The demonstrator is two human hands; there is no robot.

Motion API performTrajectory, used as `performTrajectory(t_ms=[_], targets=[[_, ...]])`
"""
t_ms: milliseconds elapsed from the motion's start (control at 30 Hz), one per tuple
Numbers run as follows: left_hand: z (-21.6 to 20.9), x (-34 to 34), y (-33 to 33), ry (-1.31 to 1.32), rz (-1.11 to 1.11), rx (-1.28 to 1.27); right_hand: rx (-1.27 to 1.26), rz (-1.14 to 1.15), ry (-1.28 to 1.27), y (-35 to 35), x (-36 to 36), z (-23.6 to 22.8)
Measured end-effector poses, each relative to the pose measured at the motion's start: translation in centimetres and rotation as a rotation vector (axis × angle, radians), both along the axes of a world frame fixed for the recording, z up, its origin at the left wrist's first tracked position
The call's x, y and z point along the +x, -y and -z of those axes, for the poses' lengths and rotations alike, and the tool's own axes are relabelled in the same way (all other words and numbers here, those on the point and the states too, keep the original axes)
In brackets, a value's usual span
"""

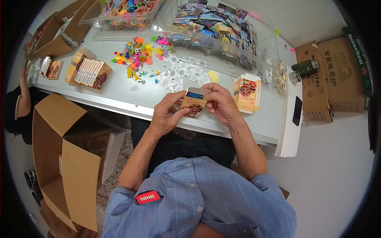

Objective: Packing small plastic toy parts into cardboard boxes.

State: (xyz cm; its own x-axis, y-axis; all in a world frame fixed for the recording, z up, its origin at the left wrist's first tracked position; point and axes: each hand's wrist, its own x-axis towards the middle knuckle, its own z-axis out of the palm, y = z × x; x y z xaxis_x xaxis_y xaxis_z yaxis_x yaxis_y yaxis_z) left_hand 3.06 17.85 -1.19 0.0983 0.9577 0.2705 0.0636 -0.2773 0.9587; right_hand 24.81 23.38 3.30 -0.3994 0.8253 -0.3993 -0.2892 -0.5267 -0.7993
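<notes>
A small yellow-orange carton (193,109) with a cartoon figure on its front is held upright over the table's near edge. Its top is open and something dark blue shows inside. My left hand (168,113) grips the carton from the left, thumb across the front. At the top right corner my right hand (222,102) pinches the carton's flap. Just to the right lies a stack of flat printed cartons (247,93). Beyond my hands are scattered small clear packets (176,73), a yellow slip (213,76) and a heap of colourful plastic toys (139,55).
At the back stand a clear tub of picture cards (274,43) and a clear bin of bright trinkets (152,22). Several filled cartons (93,74) line up at left. An open cardboard box (81,170) sits below. A phone (297,111) lies right; another person's arm (24,91) shows far left.
</notes>
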Motion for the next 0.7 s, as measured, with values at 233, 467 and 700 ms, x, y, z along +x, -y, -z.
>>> performTrajectory(t_ms=[233,467,700], targets=[[-0.9,-0.7,0.2,-0.102,0.037,0.044,0.109,-0.014,0.106,0.9,-0.5,0.3],[0.0,-1.7,1.2,-0.110,-0.019,0.158,0.166,-0.130,0.157,0.2,-1.5,-0.1],[-1.6,-4.1,1.9,-0.170,-0.063,0.144,0.404,-0.141,0.379,-5.5,-5.1,-1.0]])
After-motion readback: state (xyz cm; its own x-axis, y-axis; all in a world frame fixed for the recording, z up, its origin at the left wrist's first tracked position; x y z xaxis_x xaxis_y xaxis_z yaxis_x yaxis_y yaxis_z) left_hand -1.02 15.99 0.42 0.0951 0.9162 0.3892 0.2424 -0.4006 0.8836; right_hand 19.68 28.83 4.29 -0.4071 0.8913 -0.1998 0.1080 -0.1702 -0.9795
